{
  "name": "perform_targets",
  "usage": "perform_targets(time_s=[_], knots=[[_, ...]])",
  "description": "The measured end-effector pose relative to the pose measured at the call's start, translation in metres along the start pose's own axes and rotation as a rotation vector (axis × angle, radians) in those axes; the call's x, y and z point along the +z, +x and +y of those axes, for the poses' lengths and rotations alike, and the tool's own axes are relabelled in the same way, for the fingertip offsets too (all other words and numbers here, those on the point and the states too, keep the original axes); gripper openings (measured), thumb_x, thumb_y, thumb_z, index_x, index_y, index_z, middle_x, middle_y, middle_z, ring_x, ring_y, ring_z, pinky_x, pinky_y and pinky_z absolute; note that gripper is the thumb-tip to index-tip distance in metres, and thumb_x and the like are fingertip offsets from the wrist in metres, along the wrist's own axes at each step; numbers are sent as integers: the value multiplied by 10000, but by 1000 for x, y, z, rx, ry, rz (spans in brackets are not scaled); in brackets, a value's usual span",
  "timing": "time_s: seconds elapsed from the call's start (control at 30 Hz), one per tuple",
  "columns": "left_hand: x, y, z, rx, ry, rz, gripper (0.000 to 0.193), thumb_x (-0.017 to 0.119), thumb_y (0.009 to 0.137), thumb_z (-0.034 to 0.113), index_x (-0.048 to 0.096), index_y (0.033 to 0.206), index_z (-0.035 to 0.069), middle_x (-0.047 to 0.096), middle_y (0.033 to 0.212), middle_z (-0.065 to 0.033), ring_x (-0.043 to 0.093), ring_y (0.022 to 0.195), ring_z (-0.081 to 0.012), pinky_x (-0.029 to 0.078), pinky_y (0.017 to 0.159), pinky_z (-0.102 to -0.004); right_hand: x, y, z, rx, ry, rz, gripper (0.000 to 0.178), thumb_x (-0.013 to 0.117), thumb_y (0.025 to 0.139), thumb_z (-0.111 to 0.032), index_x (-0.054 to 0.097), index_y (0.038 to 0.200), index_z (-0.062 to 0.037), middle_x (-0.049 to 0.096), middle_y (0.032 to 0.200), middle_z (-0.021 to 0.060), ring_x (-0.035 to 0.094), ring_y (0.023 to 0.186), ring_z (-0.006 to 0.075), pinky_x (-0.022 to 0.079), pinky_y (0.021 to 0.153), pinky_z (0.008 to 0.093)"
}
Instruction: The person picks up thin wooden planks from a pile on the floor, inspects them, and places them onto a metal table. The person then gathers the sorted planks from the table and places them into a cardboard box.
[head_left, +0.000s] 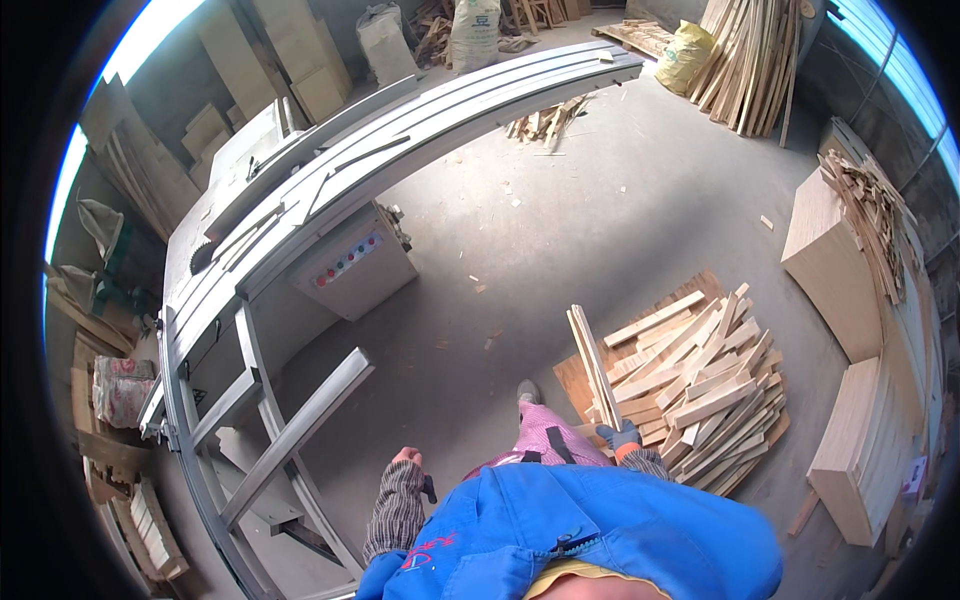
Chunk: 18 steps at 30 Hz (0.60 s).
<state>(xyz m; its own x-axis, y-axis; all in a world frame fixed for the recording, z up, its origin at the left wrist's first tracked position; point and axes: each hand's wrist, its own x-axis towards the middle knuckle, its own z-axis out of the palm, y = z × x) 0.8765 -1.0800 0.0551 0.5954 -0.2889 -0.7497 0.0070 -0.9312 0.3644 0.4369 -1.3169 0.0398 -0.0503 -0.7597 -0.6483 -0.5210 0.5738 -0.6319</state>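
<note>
My right hand (620, 437), in a dark glove with an orange cuff, is closed round the lower end of a few long wooden strips (594, 365). They stand up from the hand, side by side. Just beside them is a loose heap of cut wooden strips (700, 385), lying on a brown board (572, 385). My left hand (407, 457) hangs low at my left side with its fingers curled in. Nothing sticks out of it, and a small dark patch shows near its wrist. It is apart from the saw frame.
To the left stands a long sliding table saw (350, 160) with a button panel (348, 262). Its metal side frame (300, 430) reaches out near my left arm. Stacked boards (850, 450) line the right. Tall strips (750, 65) and sacks (686, 58) stand at the back.
</note>
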Motion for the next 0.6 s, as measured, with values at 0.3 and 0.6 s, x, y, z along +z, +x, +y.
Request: perform_targets(time_s=[0.3,0.6], knots=[[25,100,24,-143,245,-126,392,638,841,288,636,1187,103,690,1049,-168,659,1020,-268,517,889,-368,16,204,-275,-371,158,16,577,857,662,-265,597,1121,-33,686,963,103,641,838,218,511,797,355],[-4,250,219,-121,240,-161,387,639,833,277,638,1176,98,691,1041,-167,662,1005,-267,519,883,-368,36,320,-562,-628,187,-69,545,817,688,-119,551,1147,5,646,945,82,623,803,174,531,721,315]])
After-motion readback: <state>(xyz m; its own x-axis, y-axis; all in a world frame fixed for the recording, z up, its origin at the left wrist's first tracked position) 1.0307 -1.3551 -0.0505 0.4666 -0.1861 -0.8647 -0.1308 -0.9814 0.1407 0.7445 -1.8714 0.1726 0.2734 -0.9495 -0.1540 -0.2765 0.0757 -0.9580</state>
